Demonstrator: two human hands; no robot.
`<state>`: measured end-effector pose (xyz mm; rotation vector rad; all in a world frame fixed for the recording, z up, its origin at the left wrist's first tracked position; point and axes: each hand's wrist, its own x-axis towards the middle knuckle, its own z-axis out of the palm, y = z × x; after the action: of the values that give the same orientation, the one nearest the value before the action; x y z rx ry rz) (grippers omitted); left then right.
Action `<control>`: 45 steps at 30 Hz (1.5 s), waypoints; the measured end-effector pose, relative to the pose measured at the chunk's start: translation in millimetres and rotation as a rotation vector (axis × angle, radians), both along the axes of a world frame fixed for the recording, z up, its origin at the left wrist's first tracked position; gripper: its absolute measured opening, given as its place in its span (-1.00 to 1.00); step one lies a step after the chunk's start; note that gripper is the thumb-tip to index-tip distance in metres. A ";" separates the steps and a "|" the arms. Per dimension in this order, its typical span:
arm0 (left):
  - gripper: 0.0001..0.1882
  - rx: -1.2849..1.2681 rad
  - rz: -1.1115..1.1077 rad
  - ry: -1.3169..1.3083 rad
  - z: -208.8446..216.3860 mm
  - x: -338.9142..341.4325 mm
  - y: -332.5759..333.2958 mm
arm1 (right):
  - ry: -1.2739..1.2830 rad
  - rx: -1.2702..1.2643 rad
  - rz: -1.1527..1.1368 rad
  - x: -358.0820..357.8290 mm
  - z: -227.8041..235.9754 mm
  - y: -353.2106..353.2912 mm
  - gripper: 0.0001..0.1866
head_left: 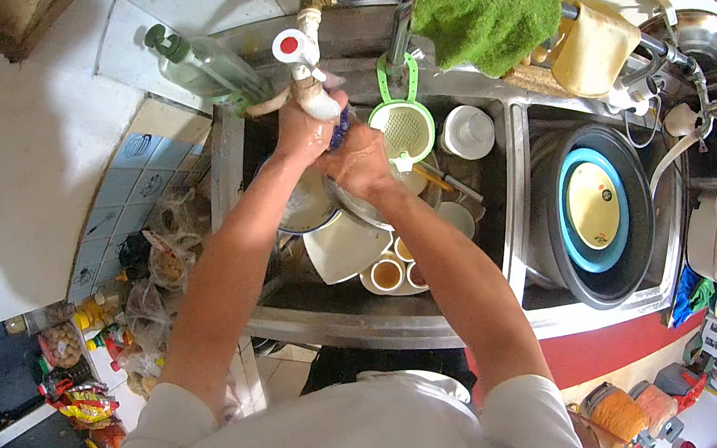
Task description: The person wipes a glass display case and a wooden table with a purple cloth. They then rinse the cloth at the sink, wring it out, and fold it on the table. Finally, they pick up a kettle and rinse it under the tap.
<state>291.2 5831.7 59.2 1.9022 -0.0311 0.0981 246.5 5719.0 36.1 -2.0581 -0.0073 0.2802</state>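
My left hand [306, 130] is closed right under the white tap [305, 71] with the red-marked handle, over the left sink basin. My right hand [358, 162] presses against it from the right, fingers curled in. Between the two shows a small blue-purple thing [339, 130], mostly hidden by my fingers; its kind I cannot make out. Both hands look wet. Beneath them in the basin lie a round bowl with a blue rim [311, 208], a white angular plate [344, 248] and small cups with brownish liquid [387, 274]. A green-rimmed strainer [401, 131] is just right of my hands.
A clear bottle with a green pump [204, 67] stands left of the tap. A white round container [469, 132] sits beyond the strainer. The right basin holds a black tub [631, 258] with a blue basin [564, 198] nested inside. A green towel [486, 18] hangs over the rail behind.
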 end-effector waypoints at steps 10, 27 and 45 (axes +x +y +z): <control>-0.55 0.240 0.226 0.098 -20.1 9.8 -8.9 | -0.083 -0.136 -0.213 -17.0 -0.2 11.0 -0.23; -0.77 -1.305 -0.102 0.480 1.0 -7.3 9.0 | 0.834 1.643 0.207 -29.7 -3.1 -37.1 -0.28; -0.52 -1.133 -0.244 0.582 19.8 -12.3 32.9 | 0.689 1.435 -0.015 -24.5 13.7 -31.9 -0.32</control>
<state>278.9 5864.6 78.9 0.7301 0.1582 -0.5091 222.0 5687.1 49.8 -0.4844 0.1773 0.7021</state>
